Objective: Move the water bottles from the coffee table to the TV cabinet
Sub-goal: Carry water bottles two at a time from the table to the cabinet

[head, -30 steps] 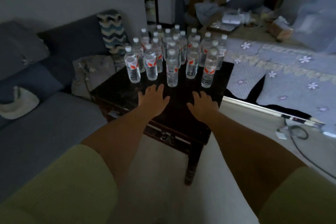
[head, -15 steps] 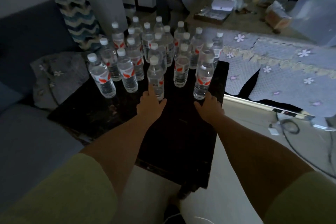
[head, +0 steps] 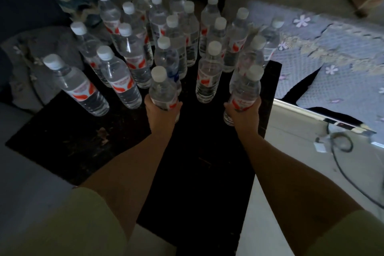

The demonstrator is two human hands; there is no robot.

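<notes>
The left hand (head: 161, 113) has its fingers curled round the lower body of one water bottle (head: 163, 89), and the right hand (head: 244, 114) grips a second bottle (head: 246, 91) the same way. Both bottles stand upright at the front of the bottle cluster (head: 158, 33) on the dark worktop (head: 197, 162). A floral quilt (head: 332, 48) lies to the right.

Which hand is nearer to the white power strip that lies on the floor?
The right. The right hand grips a bottle at the table's right edge, on the side of the power strip. The left hand grips another bottle farther left.
</notes>
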